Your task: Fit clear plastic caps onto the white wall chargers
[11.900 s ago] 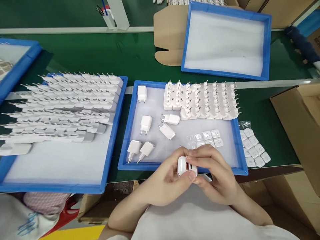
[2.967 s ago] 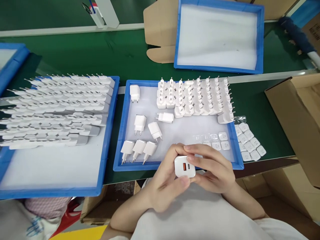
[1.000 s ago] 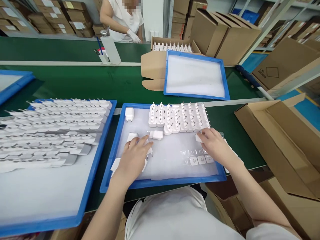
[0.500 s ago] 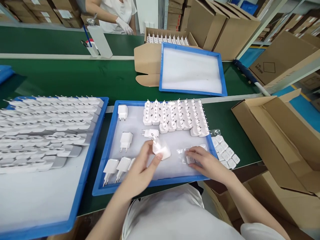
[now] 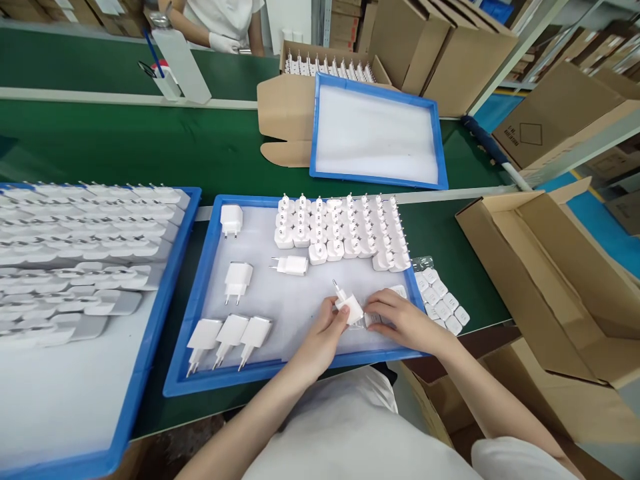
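Left hand (image 5: 321,338) pinches one charger (image 5: 352,309), right hand (image 5: 406,321) touches clear film (image 5: 371,321), grip unclear, near six loose chargers (image 5: 239,276).

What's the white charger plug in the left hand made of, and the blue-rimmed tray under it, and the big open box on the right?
The white charger plug looks like hard plastic: smooth, even white. The blue-rimmed tray is probably plastic too, with a smooth, evenly coloured rim. The big open box looks like cardboard: brown, dull, with creased flaps.
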### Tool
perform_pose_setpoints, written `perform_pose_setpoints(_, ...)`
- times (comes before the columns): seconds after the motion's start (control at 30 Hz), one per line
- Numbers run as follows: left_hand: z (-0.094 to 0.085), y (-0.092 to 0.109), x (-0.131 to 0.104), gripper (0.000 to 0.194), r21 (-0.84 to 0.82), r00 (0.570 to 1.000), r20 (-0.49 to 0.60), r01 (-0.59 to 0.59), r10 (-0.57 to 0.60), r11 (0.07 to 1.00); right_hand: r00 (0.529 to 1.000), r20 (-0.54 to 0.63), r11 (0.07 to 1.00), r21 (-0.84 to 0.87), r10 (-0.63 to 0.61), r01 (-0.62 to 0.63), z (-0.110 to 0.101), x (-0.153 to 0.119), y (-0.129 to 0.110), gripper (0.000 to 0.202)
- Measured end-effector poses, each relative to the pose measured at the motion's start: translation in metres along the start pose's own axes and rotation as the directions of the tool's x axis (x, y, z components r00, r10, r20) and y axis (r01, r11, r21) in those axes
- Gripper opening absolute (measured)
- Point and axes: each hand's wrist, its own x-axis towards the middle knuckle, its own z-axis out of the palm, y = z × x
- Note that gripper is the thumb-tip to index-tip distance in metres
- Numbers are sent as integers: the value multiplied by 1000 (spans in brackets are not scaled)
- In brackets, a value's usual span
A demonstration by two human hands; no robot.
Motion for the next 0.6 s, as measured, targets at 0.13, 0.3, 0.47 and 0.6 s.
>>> perform_pose_setpoints(0.13,0,-2,1,41,33,1000,-6,5,-4,999,1000,17,999,31,-16,15,-2,0,3,21)
perform_pose_setpoints(0.3,-1,2,2,43,42,1000,6,26,-27,999,997,65,997,74,-34,30,-7,2,6,24)
perform_pose_setpoints(0.47,0,6,1,44,36,999,8,42,-42,998,992,125,994,110,-31,18,-13,3,6,22)
perform_pose_setpoints(0.6,2,6,0,43,37,999,5,38,-38,999,987,159,989,150,-20,-4,-17,8,3,20)
